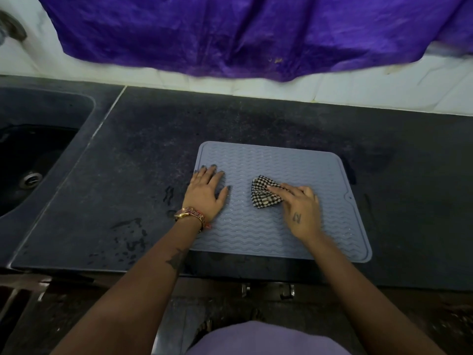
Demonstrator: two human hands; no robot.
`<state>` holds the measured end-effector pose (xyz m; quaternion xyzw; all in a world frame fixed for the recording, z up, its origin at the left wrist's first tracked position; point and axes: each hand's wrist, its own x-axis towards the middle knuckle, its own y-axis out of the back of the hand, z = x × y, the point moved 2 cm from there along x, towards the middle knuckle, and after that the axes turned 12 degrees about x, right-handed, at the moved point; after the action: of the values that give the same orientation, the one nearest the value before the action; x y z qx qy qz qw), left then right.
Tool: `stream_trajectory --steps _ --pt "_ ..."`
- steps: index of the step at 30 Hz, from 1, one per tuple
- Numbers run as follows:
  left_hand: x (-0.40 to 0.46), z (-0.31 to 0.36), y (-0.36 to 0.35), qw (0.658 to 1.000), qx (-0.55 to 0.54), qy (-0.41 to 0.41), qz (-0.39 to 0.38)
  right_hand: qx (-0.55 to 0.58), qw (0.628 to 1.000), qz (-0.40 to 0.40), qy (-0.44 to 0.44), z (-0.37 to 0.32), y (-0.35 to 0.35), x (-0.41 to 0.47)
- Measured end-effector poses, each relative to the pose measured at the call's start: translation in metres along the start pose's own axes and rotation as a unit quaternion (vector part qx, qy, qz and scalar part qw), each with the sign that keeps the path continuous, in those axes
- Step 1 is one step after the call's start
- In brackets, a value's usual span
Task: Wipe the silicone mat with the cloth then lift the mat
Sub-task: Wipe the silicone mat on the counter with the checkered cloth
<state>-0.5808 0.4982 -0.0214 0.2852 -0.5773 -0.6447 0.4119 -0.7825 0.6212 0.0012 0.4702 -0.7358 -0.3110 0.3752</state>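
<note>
Keep flat left hand (207, 192) pinning mat (332, 226), sweep checked cloth (265, 192) pressed under right hand's (302, 211) fingers along ridges.

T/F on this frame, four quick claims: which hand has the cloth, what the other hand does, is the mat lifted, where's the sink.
1. The right hand presses the checked cloth on the silicone mat. True.
2. The left hand grips the mat's corner. False: it rests flat on the mat, fingers straight.
3. The mat is lifted off the counter. False: it lies flat on it.
4. The sink is to the person's left of the mat. True.
</note>
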Motion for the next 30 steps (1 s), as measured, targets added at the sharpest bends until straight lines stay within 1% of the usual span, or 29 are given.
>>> stream_trajectory --steps 3,7,11,13,15,18,20,24,28,30 --pt "-0.001 0.000 0.000 1.000 0.001 0.000 0.000 0.008 0.999 0.039 0.020 -0.002 0.007 -0.008" --pt "0.000 0.000 0.000 1.000 0.000 0.001 0.002 -0.033 0.998 0.021 0.040 -0.002 0.004 -0.028" --pt "0.000 0.000 0.000 1.000 0.004 -0.001 -0.002 -0.019 0.996 0.058 0.060 -0.005 0.008 -0.024" --pt "0.001 0.000 0.000 1.000 0.002 0.000 -0.005 -0.034 0.996 0.045 0.073 -0.006 0.006 -0.035" --pt "0.001 0.000 0.000 1.000 0.002 0.001 -0.007 -0.040 0.997 0.026 0.067 -0.007 0.004 -0.043" --pt "0.000 0.000 -0.001 1.000 0.003 -0.001 -0.010 0.002 0.997 0.035 0.063 -0.007 0.008 -0.036" --pt "0.001 0.000 -0.001 1.000 0.004 -0.002 -0.009 0.005 0.996 0.042 0.083 -0.009 0.012 -0.042" --pt "0.001 -0.001 0.000 1.000 0.002 0.001 -0.006 -0.010 0.996 0.001 0.091 -0.011 0.008 -0.065" --pt "0.000 -0.001 -0.001 1.000 -0.001 -0.003 -0.001 0.025 0.995 0.028 0.090 -0.012 0.013 -0.063" --pt "0.001 -0.001 -0.001 1.000 -0.001 -0.004 0.002 0.016 0.994 0.023 0.105 -0.011 0.012 -0.072"
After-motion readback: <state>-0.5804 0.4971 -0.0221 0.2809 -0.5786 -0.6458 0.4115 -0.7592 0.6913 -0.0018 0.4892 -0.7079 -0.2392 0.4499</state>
